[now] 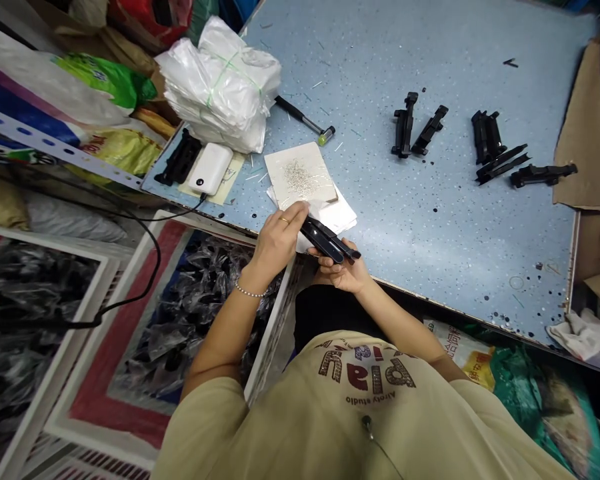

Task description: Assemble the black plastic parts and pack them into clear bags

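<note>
A long black plastic part point(323, 240) with a glossy, rounded face is held slanting between my hands at the table's near edge. My left hand point(279, 241) grips its upper left end with fingers and thumb closed. Around the lower right end curl the fingers of my right hand point(347, 268), which supports it from below. Something thin and whitish shows by my left fingertips; its kind is unclear. Just beyond lies a pale square block point(300, 175) with a speckled, worn patch, on top of white sheets point(344, 212).
A small hammer point(313, 125) lies behind the block, beside a tied stack of clear plastic bags point(225, 87). A white box with a cable point(212, 169) sits left. Several black parts point(404, 127) lie right. Crates of bagged black pieces point(180, 320) stand below left.
</note>
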Tool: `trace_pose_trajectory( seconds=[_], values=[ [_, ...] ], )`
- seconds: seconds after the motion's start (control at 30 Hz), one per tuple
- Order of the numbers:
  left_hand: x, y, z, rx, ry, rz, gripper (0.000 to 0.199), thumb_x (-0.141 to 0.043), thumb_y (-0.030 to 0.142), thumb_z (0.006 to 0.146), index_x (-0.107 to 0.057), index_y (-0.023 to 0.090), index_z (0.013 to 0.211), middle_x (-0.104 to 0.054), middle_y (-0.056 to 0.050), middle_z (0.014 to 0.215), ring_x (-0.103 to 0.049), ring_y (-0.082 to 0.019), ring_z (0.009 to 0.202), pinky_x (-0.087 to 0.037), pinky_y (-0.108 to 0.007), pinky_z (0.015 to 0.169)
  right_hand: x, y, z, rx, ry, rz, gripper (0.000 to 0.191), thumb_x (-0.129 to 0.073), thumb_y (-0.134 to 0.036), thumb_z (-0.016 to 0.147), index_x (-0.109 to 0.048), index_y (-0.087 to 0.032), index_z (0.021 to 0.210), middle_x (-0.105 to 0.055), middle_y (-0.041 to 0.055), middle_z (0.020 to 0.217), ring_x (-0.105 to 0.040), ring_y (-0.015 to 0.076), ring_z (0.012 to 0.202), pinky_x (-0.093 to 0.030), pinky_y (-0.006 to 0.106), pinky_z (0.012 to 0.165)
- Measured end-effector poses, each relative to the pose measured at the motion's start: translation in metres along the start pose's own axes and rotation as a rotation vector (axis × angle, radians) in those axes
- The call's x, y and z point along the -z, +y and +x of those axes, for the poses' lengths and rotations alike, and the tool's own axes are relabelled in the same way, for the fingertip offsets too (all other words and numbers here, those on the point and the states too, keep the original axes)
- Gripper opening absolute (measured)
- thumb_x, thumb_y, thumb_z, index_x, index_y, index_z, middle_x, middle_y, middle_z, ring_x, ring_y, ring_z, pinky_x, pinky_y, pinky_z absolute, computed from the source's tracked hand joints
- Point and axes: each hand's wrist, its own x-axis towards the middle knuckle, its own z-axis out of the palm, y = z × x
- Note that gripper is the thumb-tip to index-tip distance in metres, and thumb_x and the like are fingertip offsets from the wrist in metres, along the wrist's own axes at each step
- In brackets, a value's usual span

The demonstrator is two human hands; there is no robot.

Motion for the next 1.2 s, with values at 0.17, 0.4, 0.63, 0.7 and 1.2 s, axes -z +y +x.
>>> trace_pose_trajectory(
  seconds=[0.17, 0.4, 0.63, 0.7, 1.2],
  values=[
    [-0.029, 0.056, -0.017, -0.216, -0.028, -0.216, 0.073, -0.04, 0.0, 0.099, -0.026, 0.025, 0.167, -0.062, -0.016, 0.149, -0.066, -0.028, 0.129, -0.061, -0.05, 0.104, 0.01, -0.001, -0.005, 0.312, 0.2, -0.11, 0.038, -0.058, -0.059, 0.093, -0.059, -0.021, 0.088, -0.052, -0.0041, 0.064, -0.039, 0.0086, 0.05, -0.037, 0.015, 0.038],
    [-0.067, 0.091, -0.029, -0.21, -0.125, -0.498, 0.075, -0.047, 0.01, 0.099, -0.02, 0.024, 0.168, -0.053, -0.021, 0.151, -0.065, -0.031, 0.133, -0.065, -0.046, 0.103, 0.025, -0.005, -0.045, 0.681, 0.675, -0.951, 0.039, -0.067, -0.062, 0.09, -0.056, -0.025, 0.084, -0.053, -0.0049, 0.062, -0.051, 0.0138, 0.054, -0.047, 0.027, 0.051],
    [-0.053, 0.112, -0.019, -0.07, -0.195, -0.495, 0.038, -0.051, 0.03, 0.105, -0.062, 0.025, 0.141, -0.069, -0.014, 0.132, -0.07, -0.031, 0.125, -0.057, -0.044, 0.114, 0.024, 0.015, -0.073, 0.588, 0.526, -1.0, 0.043, -0.047, -0.057, 0.099, -0.069, -0.027, 0.12, -0.072, 0.0108, 0.124, -0.063, 0.0314, 0.127, -0.056, 0.05, 0.104],
    [-0.036, 0.119, -0.016, 0.049, -0.26, -0.511, 0.036, -0.051, 0.034, 0.105, -0.067, 0.027, 0.137, -0.067, -0.013, 0.139, -0.07, -0.033, 0.124, -0.056, -0.049, 0.115, 0.02, 0.02, -0.077, 0.587, 0.452, -1.005, 0.046, -0.048, -0.058, 0.1, -0.068, -0.028, 0.129, -0.068, 0.0094, 0.137, -0.057, 0.0312, 0.138, -0.051, 0.05, 0.114],
    [0.098, -0.008, -0.138, 0.964, -0.207, -0.18, 0.031, -0.064, 0.043, 0.099, -0.074, 0.024, 0.121, -0.074, -0.008, 0.123, -0.07, -0.027, 0.113, -0.058, -0.044, 0.104, -0.016, 0.018, -0.084, 0.36, 0.103, -1.235, 0.042, -0.069, -0.048, 0.097, -0.07, -0.027, 0.134, -0.077, 0.0097, 0.127, -0.074, 0.027, 0.115, -0.057, 0.055, 0.107]
  ],
)
